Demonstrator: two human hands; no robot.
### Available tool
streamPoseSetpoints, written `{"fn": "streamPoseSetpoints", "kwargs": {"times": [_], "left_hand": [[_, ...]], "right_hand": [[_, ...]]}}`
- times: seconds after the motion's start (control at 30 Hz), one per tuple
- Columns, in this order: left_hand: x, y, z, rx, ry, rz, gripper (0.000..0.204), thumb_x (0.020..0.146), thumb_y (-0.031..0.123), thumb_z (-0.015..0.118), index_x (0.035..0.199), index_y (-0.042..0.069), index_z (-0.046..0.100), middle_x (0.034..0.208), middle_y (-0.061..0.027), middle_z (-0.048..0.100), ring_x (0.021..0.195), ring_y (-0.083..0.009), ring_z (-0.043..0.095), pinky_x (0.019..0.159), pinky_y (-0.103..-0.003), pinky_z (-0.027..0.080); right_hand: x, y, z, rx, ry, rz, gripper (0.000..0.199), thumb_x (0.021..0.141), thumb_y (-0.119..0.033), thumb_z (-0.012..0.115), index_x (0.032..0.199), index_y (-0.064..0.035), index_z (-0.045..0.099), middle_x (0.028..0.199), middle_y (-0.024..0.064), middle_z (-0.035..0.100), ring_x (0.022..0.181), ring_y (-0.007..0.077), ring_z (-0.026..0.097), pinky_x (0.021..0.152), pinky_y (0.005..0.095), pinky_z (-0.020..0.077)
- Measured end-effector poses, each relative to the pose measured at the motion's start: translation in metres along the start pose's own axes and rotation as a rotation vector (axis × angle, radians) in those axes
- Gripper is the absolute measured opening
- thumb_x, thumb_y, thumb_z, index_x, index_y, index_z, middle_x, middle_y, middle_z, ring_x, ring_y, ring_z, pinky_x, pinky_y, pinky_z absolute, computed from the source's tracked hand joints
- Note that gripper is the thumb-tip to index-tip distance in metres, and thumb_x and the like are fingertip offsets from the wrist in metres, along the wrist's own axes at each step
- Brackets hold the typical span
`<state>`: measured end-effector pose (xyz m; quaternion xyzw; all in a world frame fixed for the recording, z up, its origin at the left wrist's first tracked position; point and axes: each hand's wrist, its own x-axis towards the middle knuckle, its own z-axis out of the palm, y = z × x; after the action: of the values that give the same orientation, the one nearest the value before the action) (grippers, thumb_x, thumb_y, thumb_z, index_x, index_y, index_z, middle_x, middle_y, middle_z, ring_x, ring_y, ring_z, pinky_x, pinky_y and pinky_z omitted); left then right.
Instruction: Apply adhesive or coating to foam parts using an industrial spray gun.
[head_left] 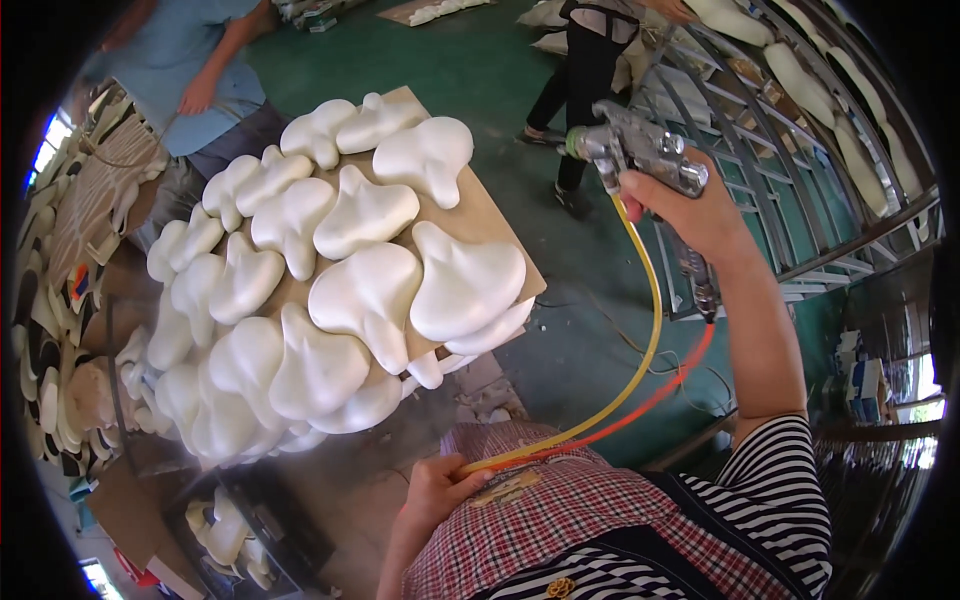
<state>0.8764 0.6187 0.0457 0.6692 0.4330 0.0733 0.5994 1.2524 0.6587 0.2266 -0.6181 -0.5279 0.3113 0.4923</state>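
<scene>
My right hand (695, 205) is raised at the right, wrapped round the grip of a metal spray gun (640, 145). The gun's nozzle end points left, over the board. A yellow hose (648, 300) and a red-orange hose (690, 368) hang from the gun and curve down to my left hand (440, 488), which is closed round them in front of my checked apron. Many white, saddle-shaped foam pieces (365, 290) lie close together on a tan board (505, 225) at the left; more sit lower along its near side. Neither hand touches them.
A person in a blue shirt (190, 75) stands beyond the board at the left; another in dark trousers (575, 90) is at the back. Metal racks (760, 150) with long pale pieces stand at the right. A thin cable (620, 335) lies on the green floor (400, 65).
</scene>
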Motion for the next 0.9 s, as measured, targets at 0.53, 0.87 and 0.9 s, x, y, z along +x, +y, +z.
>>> {"fn": "streamPoseSetpoints", "kwargs": {"times": [0.53, 0.87, 0.9], "left_hand": [[0.004, -0.013, -0.016, 0.124, -0.063, 0.080, 0.036, 0.077, 0.031, 0.073, 0.068, -0.002, 0.061, 0.053, -0.0112, 0.055, 0.045, -0.0175, 0.049, 0.047, -0.032, 0.042], [-0.005, -0.019, -0.029, 0.104, -0.132, 0.064, 0.036, 0.079, 0.032, 0.071, 0.069, -0.001, 0.062, 0.052, -0.0103, 0.054, 0.045, -0.0165, 0.048, 0.045, -0.032, 0.040], [-0.006, -0.018, -0.031, 0.105, -0.121, 0.067, 0.036, 0.079, 0.032, 0.071, 0.068, -0.001, 0.062, 0.052, -0.0103, 0.053, 0.045, -0.0160, 0.048, 0.045, -0.032, 0.040]], "right_hand": [[-0.010, -0.023, 0.008, -0.059, 0.012, 0.029, 0.020, 0.083, -0.015, 0.065, 0.095, -0.0004, 0.058, 0.074, 0.0044, 0.060, 0.062, 0.0099, 0.058, 0.058, 0.0232, 0.0469], [-0.014, -0.033, 0.010, -0.078, 0.098, 0.050, 0.019, 0.082, -0.011, 0.065, 0.096, -0.0001, 0.058, 0.075, 0.0039, 0.061, 0.063, 0.0090, 0.057, 0.059, 0.0231, 0.0475], [-0.016, -0.035, 0.009, -0.078, 0.091, 0.065, 0.019, 0.082, -0.011, 0.065, 0.096, -0.0001, 0.058, 0.075, 0.0039, 0.061, 0.063, 0.0090, 0.057, 0.059, 0.0230, 0.0474]]}}
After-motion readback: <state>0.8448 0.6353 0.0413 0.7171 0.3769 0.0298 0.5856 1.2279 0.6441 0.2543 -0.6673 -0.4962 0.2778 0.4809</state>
